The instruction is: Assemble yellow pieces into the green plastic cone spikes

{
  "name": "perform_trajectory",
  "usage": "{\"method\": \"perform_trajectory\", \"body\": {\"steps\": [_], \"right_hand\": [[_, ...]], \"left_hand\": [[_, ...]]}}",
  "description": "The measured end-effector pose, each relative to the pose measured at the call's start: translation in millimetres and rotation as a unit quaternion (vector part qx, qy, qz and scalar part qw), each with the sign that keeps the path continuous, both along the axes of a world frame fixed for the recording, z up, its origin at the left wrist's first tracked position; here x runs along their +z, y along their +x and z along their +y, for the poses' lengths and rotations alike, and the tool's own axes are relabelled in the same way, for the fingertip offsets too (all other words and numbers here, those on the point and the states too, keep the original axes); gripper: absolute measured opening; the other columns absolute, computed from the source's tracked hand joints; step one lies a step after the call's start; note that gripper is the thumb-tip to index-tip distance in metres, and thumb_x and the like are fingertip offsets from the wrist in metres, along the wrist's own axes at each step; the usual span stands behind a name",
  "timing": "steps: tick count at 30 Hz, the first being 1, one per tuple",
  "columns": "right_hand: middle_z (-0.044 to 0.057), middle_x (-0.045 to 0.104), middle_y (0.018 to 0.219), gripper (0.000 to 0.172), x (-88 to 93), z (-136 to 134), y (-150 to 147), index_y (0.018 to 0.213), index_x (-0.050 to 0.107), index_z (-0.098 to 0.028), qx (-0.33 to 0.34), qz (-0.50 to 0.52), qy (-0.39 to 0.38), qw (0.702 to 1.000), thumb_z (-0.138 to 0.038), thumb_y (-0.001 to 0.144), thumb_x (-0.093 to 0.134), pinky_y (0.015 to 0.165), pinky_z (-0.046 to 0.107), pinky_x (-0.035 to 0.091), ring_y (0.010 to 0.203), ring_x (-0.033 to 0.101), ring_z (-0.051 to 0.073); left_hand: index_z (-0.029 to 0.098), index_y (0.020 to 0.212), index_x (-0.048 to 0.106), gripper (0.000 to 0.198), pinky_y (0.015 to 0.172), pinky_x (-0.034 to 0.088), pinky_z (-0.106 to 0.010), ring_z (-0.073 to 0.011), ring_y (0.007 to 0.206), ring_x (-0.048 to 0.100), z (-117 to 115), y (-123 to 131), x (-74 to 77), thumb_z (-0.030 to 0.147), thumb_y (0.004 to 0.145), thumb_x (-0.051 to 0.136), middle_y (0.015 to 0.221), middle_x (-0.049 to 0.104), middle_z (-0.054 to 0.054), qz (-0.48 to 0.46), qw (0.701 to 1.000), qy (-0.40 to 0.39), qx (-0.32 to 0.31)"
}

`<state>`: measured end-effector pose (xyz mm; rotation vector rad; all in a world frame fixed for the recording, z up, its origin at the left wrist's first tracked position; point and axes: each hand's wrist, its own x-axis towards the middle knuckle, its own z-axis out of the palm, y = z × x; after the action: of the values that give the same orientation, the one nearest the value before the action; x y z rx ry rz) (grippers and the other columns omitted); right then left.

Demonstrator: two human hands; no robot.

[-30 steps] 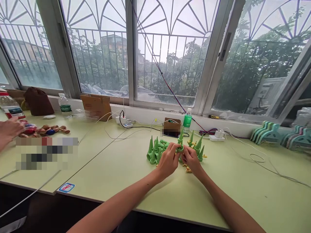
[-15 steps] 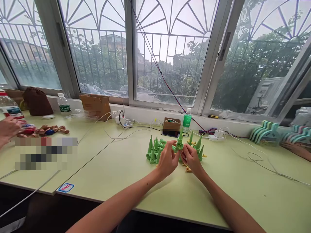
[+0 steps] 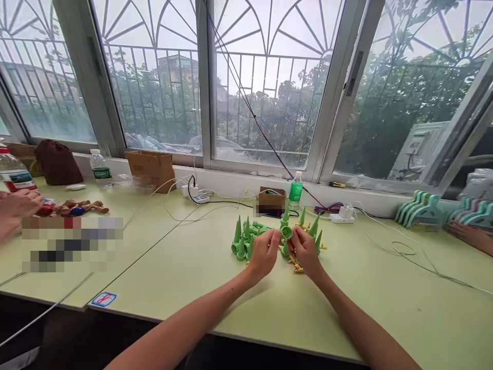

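Between my two hands is a green plastic watering spike [image 3: 286,233], its round, open end turned toward me. My right hand [image 3: 305,252] pinches it from the right side. My left hand [image 3: 265,253] is closed at its left edge, thumb and fingers pressed together; whether something small sits in them is hidden. Behind and left of my hands lies a cluster of green spikes [image 3: 241,246], some upright on their wide ends. More green spikes [image 3: 314,226] stand to the right, with small yellow valve pieces [image 3: 296,266] on the table below my right hand.
At the back are a small cardboard box [image 3: 271,198], a green-labelled bottle [image 3: 296,189], a power strip [image 3: 342,218] and trailing white cables. Turquoise hangers [image 3: 421,210] stand right, near another person's hand [image 3: 470,237]. Another person's hands [image 3: 17,208] handle wooden beaded pieces [image 3: 79,208] at left.
My left hand has drawn its fingers in and moved slightly off the spike's rim to the left. The spike's open end now faces me more fully, with my right hand still on it.
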<state>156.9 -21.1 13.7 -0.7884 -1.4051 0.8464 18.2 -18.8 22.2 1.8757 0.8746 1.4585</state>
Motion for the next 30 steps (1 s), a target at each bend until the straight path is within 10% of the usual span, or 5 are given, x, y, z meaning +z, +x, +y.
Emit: {"method": "perform_trajectory", "body": {"steps": [8,30], "right_hand": [[-0.006,0.041,0.053,0.031,-5.5,3,2,0.077,0.05,-0.021,-0.019,-0.087,0.036,0.995,-0.047,0.094,0.049,0.039,0.023,0.027,0.04,0.033,0.009],[-0.006,0.043,0.052,0.032,-11.7,7,9,0.075,0.047,-0.021,-0.042,-0.155,0.04,0.986,-0.046,0.095,0.047,0.044,0.024,0.03,0.044,0.037,0.01]], "left_hand": [[0.016,0.049,0.049,0.064,0.034,0.027,-0.022,-0.0083,0.031,0.04,6,3,-1.6,0.064,0.089,0.036,0.041,0.046,0.0,-0.093,0.977,-0.18,-0.061],[0.018,0.066,0.046,0.041,0.033,0.029,-0.018,-0.0077,0.034,0.041,4,-4,3.2,0.052,0.088,0.047,0.045,0.043,0.005,-0.083,0.964,-0.207,-0.142]]}}
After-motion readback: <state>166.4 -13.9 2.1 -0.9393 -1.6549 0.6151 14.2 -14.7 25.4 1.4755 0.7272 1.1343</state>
